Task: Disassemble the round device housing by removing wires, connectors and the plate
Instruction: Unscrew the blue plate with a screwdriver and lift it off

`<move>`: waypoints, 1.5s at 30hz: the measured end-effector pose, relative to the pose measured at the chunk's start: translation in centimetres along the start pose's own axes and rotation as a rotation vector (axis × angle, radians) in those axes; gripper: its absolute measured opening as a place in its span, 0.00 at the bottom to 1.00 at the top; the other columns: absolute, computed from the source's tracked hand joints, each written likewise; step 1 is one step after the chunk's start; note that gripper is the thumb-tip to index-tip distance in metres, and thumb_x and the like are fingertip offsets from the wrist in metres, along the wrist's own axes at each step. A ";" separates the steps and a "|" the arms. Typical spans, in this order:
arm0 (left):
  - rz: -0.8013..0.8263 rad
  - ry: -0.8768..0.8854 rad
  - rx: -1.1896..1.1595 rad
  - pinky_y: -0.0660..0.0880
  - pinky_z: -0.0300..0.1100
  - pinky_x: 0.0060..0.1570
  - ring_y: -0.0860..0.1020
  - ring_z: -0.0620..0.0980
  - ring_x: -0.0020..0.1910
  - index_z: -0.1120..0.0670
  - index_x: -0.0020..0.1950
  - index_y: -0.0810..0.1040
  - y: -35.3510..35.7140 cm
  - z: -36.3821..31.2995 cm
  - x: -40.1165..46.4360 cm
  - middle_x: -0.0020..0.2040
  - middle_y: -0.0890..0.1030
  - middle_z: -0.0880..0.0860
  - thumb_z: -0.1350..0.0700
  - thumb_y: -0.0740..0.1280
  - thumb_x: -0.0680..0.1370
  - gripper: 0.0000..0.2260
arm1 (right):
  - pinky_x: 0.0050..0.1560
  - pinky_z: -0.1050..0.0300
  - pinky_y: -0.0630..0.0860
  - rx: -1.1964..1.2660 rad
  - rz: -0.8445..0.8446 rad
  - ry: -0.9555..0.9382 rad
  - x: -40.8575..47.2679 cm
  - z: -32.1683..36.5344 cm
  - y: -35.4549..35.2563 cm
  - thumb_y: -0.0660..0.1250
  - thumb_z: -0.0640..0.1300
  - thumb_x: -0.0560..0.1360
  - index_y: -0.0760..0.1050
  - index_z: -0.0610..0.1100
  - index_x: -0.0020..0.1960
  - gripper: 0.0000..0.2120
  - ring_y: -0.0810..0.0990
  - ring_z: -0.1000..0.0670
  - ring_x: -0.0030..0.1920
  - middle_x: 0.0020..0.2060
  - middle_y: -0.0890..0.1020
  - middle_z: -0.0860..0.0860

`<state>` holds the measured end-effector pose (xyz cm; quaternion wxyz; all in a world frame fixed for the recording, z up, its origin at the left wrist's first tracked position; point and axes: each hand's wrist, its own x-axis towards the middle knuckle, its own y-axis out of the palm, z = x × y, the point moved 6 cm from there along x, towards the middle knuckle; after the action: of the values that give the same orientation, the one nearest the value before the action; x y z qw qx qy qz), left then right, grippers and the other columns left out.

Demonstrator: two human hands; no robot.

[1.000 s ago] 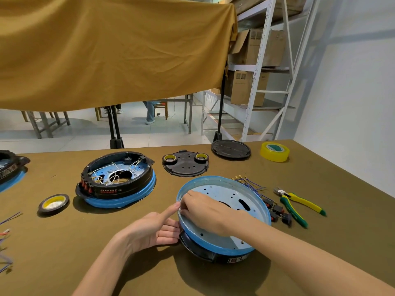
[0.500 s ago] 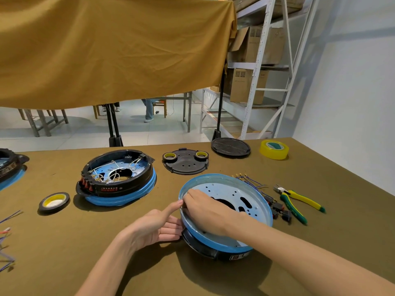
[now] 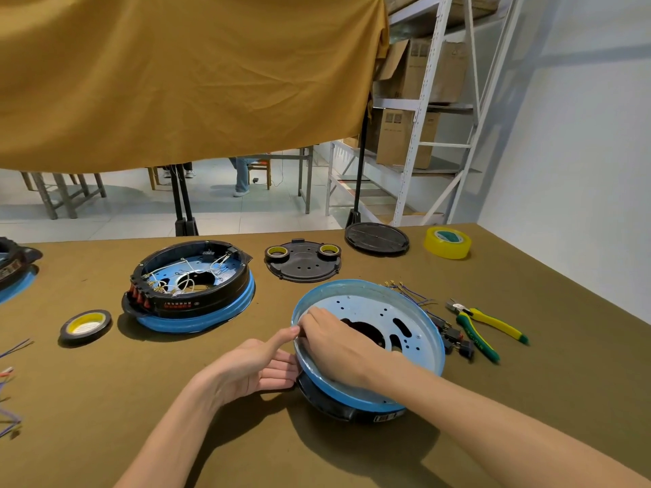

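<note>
I see the round blue housing tilted on the desk. My right hand reaches inside it, fingers curled at the left rim. My left hand holds that rim from outside, thumb on top. Pliers lie just right, beside loose connectors.

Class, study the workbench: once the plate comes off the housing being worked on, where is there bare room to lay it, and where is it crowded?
Bare cloth lies near the front edge, left of the left hand, below the black tape roll. More lies right of the pliers. Crowded: between the housing and pliers, where loose wires and connectors sit, and the back row around the black cover.
</note>
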<state>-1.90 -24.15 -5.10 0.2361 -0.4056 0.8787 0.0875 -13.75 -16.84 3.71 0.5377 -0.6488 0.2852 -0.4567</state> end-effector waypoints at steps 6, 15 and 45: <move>0.017 -0.006 0.001 0.84 0.44 0.46 0.87 0.55 0.51 0.62 0.60 0.80 0.0 0.1 0.0 0.50 0.88 0.59 0.29 0.78 0.58 0.45 | 0.49 0.58 0.64 0.067 -0.048 0.045 -0.4 -0.3 0.3 0.64 0.39 0.82 0.75 0.39 0.55 0.04 0.63 0.53 0.47 0.50 0.75 0.46; 0.049 0.003 -0.013 0.84 0.45 0.49 0.87 0.55 0.53 0.64 0.61 0.80 0.1 -0.2 -0.7 0.52 0.87 0.60 0.31 0.77 0.61 0.42 | 0.51 0.59 0.68 0.150 -0.131 0.108 -0.8 -0.4 0.3 0.60 0.45 0.84 0.72 0.43 0.56 0.06 0.69 0.52 0.49 0.50 0.75 0.49; 0.039 -0.006 -0.032 0.84 0.46 0.51 0.87 0.55 0.52 0.64 0.60 0.80 0.2 -0.3 -0.8 0.52 0.87 0.61 0.33 0.78 0.61 0.41 | 0.48 0.63 0.66 0.289 -0.073 0.211 -1.7 -0.7 0.2 0.58 0.46 0.85 0.70 0.46 0.55 0.05 0.69 0.55 0.46 0.47 0.72 0.55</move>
<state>-1.70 -23.63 -4.50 0.2304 -0.3918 0.8843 0.1073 -15.11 -15.74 3.01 0.5754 -0.5232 0.2479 -0.5776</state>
